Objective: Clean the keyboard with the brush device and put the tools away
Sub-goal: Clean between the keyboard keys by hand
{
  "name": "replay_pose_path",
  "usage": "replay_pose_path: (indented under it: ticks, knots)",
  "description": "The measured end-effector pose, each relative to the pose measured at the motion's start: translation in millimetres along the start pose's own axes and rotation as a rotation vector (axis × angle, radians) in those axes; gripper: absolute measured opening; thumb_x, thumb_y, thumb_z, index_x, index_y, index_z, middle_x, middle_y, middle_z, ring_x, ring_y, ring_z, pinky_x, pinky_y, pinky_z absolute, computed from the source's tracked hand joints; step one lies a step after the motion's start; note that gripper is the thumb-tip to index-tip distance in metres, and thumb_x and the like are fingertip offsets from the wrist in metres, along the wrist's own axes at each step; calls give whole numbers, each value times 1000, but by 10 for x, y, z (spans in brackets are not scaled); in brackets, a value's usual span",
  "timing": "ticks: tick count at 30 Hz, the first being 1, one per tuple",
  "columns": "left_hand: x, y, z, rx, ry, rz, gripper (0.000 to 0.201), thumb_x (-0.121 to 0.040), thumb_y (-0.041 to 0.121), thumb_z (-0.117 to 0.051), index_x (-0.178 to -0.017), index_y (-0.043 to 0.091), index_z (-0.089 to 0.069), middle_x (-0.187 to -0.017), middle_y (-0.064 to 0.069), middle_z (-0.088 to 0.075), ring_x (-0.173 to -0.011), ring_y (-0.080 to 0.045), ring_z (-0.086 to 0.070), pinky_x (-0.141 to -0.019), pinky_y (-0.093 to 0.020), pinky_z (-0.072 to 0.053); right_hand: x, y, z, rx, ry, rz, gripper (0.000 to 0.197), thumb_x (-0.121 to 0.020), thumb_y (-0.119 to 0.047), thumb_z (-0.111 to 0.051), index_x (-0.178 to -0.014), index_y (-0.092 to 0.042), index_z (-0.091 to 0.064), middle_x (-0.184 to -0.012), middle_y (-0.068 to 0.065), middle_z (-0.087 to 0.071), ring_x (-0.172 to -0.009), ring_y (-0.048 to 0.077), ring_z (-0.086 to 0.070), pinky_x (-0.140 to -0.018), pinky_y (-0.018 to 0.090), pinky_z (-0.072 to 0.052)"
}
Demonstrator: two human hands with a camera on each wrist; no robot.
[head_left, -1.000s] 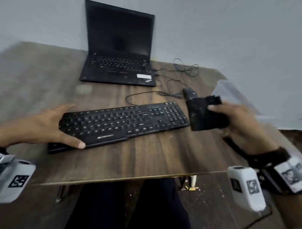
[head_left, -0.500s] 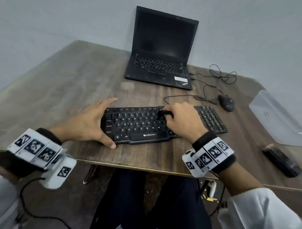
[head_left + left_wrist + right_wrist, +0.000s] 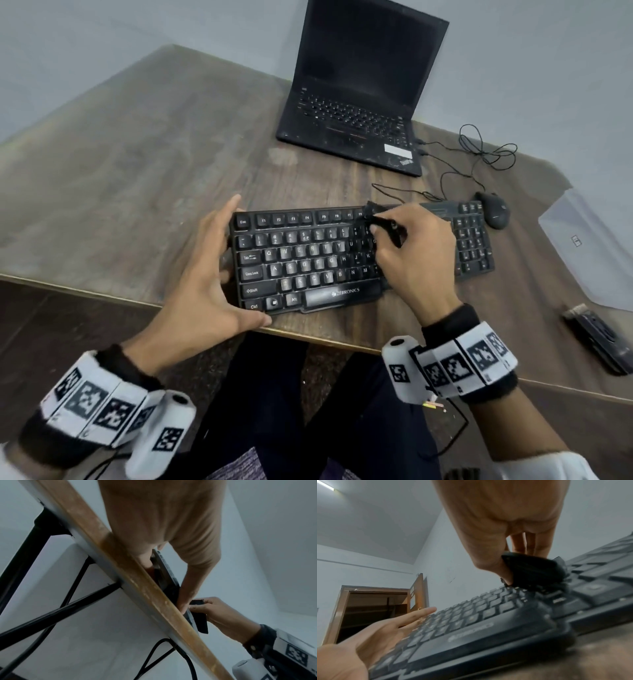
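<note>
A black keyboard (image 3: pixel 308 260) lies near the table's front edge. My left hand (image 3: pixel 227 270) braces its left end with straight fingers, the thumb at the front edge and the forefinger at the far corner. My right hand (image 3: pixel 380 228) pinches a small black brush device (image 3: pixel 371 209) and presses its bristles onto the upper key rows right of the middle. In the right wrist view the brush device (image 3: pixel 534 572) sits on the keyboard (image 3: pixel 488 615) under my fingers (image 3: pixel 530 543). The left wrist view shows the brush device (image 3: pixel 199 616) from below the table edge (image 3: pixel 137 581).
An open black laptop (image 3: pixel 359 102) stands at the back, with tangled cables (image 3: pixel 486 150) and a black mouse (image 3: pixel 493 214) to its right. A white sheet (image 3: pixel 589 246) and a long black case (image 3: pixel 596 339) lie at the table's right side.
One second ago my right hand held a black case beside the keyboard. Since then it came onto the keys with the brush and moved it from the middle rows toward the top row. The left hand stays put.
</note>
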State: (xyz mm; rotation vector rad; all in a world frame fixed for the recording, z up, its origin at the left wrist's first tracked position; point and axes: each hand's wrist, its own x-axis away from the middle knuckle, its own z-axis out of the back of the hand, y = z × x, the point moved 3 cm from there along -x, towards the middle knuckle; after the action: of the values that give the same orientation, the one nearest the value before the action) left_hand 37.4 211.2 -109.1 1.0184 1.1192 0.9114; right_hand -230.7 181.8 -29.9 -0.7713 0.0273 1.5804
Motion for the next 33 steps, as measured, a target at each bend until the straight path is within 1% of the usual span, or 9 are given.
replay_pose_path:
  ticks: [2, 5, 9, 12, 15, 19, 21, 29, 33]
  knots:
    - [-14, -16, -3, 59, 21, -3, 146, -41, -2, -96, -155, 51, -21, -156, 1, -34, -136, -25, -51, -91, -45, -60, 41, -128, -82, 42, 4, 55, 10, -96, -15, -73, -100, -13, -81, -104, -4, -75, -88, 10, -66, -82, 26, -52]
    - [-13, -30, 5, 102, 38, 2, 149, -42, -16, -94, -156, 48, -23, -154, 5, -33, -136, -24, -51, -88, -43, -61, 101, -282, -186, -3, -18, 153, 13, -97, -14, -70, -102, -12, -82, -105, -6, -75, -94, 15, -70, -84, 35, -57]
    - [-6, -40, -11, 124, 41, 1, 149, -42, -22, -93, -158, 42, -24, -150, 12, -33, -136, -23, -52, -84, -47, -62, 29, -262, -143, 62, -94, 266, 18, -97, -17, -70, -112, -17, -81, -109, -6, -76, -106, 17, -66, -90, 36, -56]
    - [4, -31, -34, 112, 36, -20, 149, -42, -22, -92, -159, 39, -23, -148, 19, -32, -138, -22, -49, -83, -48, -62, -78, -191, -61, 147, -103, 327, 19, -96, -20, -70, -112, -19, -80, -104, -5, -75, -102, 21, -65, -85, 40, -56]
    - [5, -27, -41, 112, 25, -25, 148, -43, -21, -93, -159, 38, -23, -149, 18, -30, -139, -20, -48, -84, -48, -62, -114, -137, -38, 189, -93, 344, 18, -95, -17, -69, -110, -18, -80, -101, -3, -75, -96, 23, -66, -82, 45, -56]
    - [6, -31, -10, 75, 19, -17, 146, -42, -5, -96, -159, 38, -21, -149, 18, -28, -141, -20, -45, -88, -47, -61, -102, -211, -119, 167, -144, 406, 20, -93, -6, -67, -105, -12, -81, -100, -1, -75, -91, 24, -69, -79, 44, -58]
    - [4, -22, -6, 63, 13, -18, 145, -42, -3, -96, -159, 38, -21, -149, 19, -28, -141, -19, -45, -88, -46, -61, -111, -275, -163, 159, -175, 417, 23, -90, -2, -66, -105, -11, -81, -98, -1, -74, -90, 24, -69, -76, 43, -59]
    - [10, -14, -19, 74, 14, -16, 148, -43, -15, -95, -160, 36, -20, -146, 17, -30, -136, -23, -50, -85, -45, -62, -17, -799, -370, 74, -255, 625, 33, -85, 0, -60, -111, -9, -79, -102, 3, -71, -93, 26, -66, -76, 46, -58]
    - [30, 3, -24, 82, 28, -33, 148, -43, -19, -94, -159, 35, -22, -149, 19, -29, -135, -21, -51, -86, -42, -62, 73, -1141, -480, 63, -292, 724, 42, -84, -13, -41, -103, -8, -78, -97, 6, -68, -88, 28, -62, -71, 42, -52]
